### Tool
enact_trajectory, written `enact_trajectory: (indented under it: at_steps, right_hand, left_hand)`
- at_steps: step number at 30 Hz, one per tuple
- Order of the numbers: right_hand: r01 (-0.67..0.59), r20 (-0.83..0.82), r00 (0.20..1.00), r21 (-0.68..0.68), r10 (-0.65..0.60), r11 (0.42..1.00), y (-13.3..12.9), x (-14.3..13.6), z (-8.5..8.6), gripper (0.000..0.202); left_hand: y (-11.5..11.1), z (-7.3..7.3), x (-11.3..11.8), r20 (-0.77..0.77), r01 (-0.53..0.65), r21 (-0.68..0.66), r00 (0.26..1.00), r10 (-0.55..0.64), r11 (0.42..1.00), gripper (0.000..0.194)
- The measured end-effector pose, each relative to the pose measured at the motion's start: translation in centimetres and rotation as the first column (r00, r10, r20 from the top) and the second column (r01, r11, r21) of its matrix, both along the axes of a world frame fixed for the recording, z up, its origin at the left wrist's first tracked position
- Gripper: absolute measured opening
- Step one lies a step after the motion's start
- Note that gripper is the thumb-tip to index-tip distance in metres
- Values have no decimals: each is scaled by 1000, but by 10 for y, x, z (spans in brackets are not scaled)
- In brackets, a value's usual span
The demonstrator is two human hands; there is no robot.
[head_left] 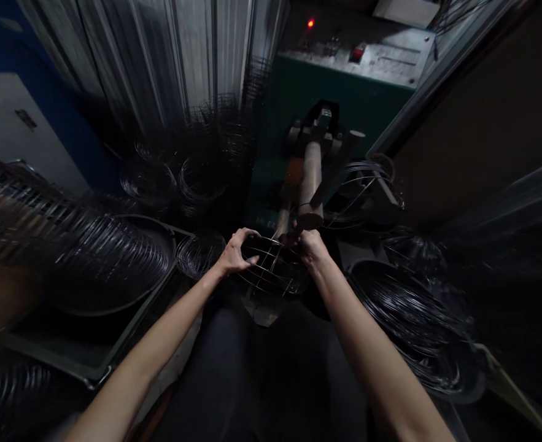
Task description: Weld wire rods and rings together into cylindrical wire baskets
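Observation:
A round wire frame (pixel 271 269) with thin crossing wires sits low in front of my body, under the arms of a green machine (pixel 277 135). My left hand (pixel 238 253) curls around its left edge, thumb and fingers closed on the wire. At the right edge, my right hand (pixel 311 247) is closed with its fingertips partly hidden, seemingly on the rim of the same frame. Just above it is the blunt end of a thick metal cylinder (pixel 311 184) jutting from the machine. A lower machine arm (pixel 283 224) reaches down between my hands to the frame.
A stack of wire rings (pixel 114 252) lies at the left, over a green metal-framed cart (pixel 105 368). Wire coils (pixel 413 313) fill a round tray at the right. More wire rings (pixel 148 181) stand behind. A red lamp (pixel 310 23) glows on the machine's top panel.

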State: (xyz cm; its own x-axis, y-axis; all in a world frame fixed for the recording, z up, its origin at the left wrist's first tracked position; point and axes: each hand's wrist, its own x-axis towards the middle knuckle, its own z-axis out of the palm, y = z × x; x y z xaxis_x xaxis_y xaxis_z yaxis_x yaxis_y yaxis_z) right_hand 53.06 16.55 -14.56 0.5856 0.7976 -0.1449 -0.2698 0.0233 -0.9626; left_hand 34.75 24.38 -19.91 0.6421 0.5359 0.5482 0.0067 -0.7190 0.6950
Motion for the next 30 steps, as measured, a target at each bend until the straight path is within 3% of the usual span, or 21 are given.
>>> enact_trajectory:
  at_steps: [13, 20, 23, 26, 28, 30]
  right_hand:
    - [54, -1, 999, -46, -54, 997, 3, 5, -9, 26]
    - [16, -9, 1000, -131, -17, 991, 6, 29, 27, 27]
    - [24, 15, 1000, -157, -22, 987, -8, 34, 39, 24]
    - [17, 18, 1000, -175, -14, 984, -35, 24, 34, 26]
    - [16, 4, 1000, -157, -15, 988, -57, 9, 23, 32]
    - [10, 8, 1000, -139, -8, 990, -79, -10, 7, 39]
  left_hand:
    - [3, -8, 1, -17, 42, -101, 999, -44, 994, 42]
    - [5, -4, 1, -171, 107, 81, 981, -92, 991, 51]
    - [-6, -15, -5, -165, 172, 141, 975, -148, 975, 50]
    - [-14, -23, -27, -267, 262, 128, 938, -222, 956, 58]
    - [-15, -18, -49, -411, 314, 44, 871, -269, 949, 75]
    - [-16, -3, -68, -513, 308, -100, 798, -314, 946, 85]
